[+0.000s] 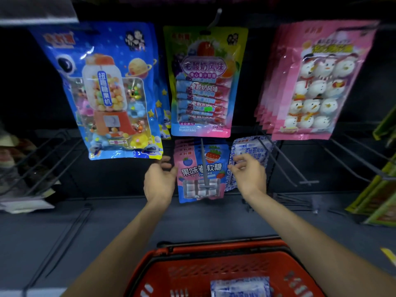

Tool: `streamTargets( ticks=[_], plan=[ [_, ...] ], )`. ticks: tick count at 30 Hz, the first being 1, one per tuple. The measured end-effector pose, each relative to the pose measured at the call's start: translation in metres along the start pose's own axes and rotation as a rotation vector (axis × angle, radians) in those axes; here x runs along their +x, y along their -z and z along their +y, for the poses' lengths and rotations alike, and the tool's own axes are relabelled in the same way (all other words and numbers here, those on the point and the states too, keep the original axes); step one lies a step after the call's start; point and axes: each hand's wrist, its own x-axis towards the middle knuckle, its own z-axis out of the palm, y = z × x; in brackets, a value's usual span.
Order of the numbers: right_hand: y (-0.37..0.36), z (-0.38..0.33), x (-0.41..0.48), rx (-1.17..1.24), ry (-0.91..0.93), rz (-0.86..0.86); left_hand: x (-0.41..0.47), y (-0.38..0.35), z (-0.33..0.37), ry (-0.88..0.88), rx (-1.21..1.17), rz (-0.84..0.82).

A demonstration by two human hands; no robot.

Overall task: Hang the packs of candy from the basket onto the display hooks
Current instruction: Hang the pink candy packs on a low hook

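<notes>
At the bottom of the head view, a red basket (pixel 162 251) sits close to the person, with one blue-and-white candy pack (pixel 240 286) lying flat inside it. Both bare forearms reach over the basket towards the lower row of display hooks (pixel 286 165). The left hand (pixel 159 181) is just beside the left edge of a pink-and-blue strawberry pack (pixel 192 170) that hangs on a grey hook. Its fingers are loosely curled and its grip is slack, holding nothing. The right hand (pixel 249 174) is raised in front of a second blue-and-white pack (pixel 256 146) at the next hook to the right. Its fingers are bent over the pack's lower part, but motion blur hides whether this grip pinches the pack or only touches it. On the row above hang a large blue gumball-machine pack (pixel 109 91), a rainbow-coloured pack of wrapped sweets (pixel 203 82) and a stack of pink snowman marshmallow packs (pixel 317 82).
</notes>
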Motion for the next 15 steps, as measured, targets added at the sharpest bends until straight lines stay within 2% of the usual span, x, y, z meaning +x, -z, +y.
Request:
streamTargets(
  ticks=[10,15],
  plan=[
    [0.059,0.010,-0.099,0.029,0.112,-0.265,-0.097,0.050,0.001,-0.104,0.178,-0.260],
    [0.096,0.015,-0.136,-0.114,0.259,-0.441,-0.150,0.082,0.013,-0.228,0.213,-0.389]
  ],
)
